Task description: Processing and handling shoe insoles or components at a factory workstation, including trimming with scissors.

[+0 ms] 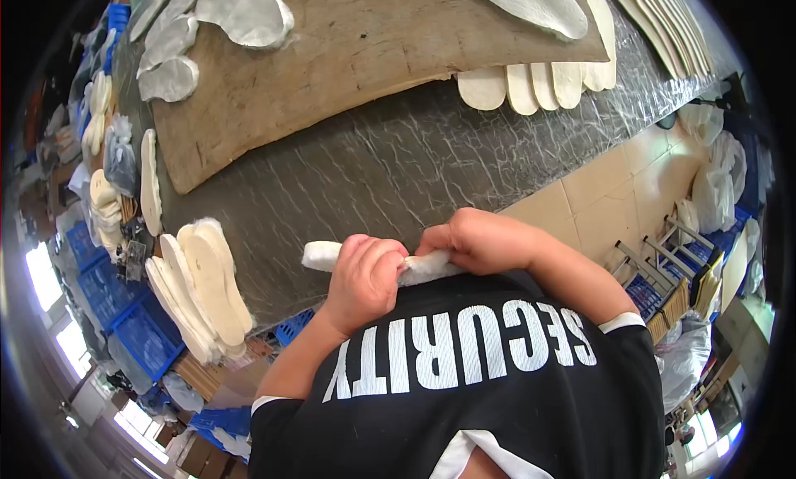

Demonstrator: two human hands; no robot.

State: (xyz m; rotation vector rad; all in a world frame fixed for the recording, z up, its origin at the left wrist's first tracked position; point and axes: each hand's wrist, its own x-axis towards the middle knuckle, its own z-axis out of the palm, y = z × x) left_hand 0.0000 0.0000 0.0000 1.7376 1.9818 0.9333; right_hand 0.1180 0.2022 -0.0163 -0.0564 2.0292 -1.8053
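two hands (414,263) around one soft, fleecy white insole (332,255), rolled tight

Your left hand (365,276) and your right hand (477,240) both gripped one rolled white insole (419,268), fingers curled tight around it. One end poked out just past your left fingers (377,251). Beyond your fingers lay the dark table (373,172) and a brown board (348,56). Off to the left of your fingers sat a stack of white insoles (203,288).
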